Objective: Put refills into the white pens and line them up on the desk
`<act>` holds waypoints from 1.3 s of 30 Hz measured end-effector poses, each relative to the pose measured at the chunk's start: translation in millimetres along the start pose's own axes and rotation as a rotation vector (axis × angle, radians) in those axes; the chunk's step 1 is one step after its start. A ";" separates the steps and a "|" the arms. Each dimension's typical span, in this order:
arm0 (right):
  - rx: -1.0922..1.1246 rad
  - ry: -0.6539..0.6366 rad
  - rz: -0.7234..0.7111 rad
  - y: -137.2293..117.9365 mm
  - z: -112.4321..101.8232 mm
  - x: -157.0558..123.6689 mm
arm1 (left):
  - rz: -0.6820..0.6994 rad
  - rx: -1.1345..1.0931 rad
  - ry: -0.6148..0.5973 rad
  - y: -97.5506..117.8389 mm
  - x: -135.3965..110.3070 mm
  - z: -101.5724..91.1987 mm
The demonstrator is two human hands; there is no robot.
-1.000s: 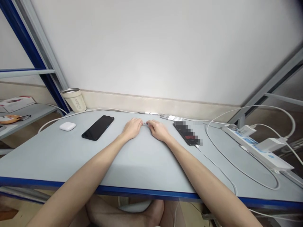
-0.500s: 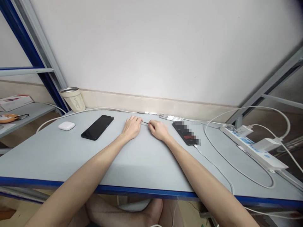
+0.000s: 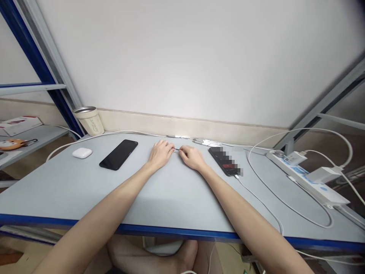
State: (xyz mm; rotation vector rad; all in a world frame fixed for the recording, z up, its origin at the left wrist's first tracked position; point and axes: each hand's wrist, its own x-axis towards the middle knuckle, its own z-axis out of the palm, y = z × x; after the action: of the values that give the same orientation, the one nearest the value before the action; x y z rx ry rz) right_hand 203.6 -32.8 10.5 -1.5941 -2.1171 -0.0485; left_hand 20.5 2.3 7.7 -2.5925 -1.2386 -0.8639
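Note:
Near the middle of the desk, a thin dark stick that looks like a pen refill (image 3: pixel 176 149) spans the small gap between my two hands. My left hand (image 3: pixel 160 154) pinches its left end with thumb and fingertips, the back of the hand turned up. At the other end, my right hand (image 3: pixel 191 156) is closed with thumb against forefinger on the refill. Both hands rest low over the desk, and their fingers cover most of the stick. Behind the right hand lie several white pens (image 3: pixel 207 142), and another pen (image 3: pixel 178 136) lies against the wall.
A black phone (image 3: pixel 119 154) and a white earbud case (image 3: pixel 82 153) lie to the left, with a cream tumbler (image 3: pixel 89 121) behind. To the right, a plugged-in phone (image 3: pixel 224 161) lies before a white power strip (image 3: pixel 310 182) with looping cables. A wall closes off the back.
My left hand has come slightly closer to my right, so less of the refill shows between them. The right hand has hardly moved. The whole view has shifted a little.

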 end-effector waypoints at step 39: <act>0.000 -0.069 0.047 -9.2 2.4 11.7 | -0.059 -0.312 -0.081 -19.5 11.0 5.9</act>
State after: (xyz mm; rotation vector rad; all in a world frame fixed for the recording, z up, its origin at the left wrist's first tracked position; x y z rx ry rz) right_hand 192.0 -24.5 15.4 -1.6676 -2.1303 0.0227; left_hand 13.9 24.5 6.7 -2.8703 -1.3002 -1.0488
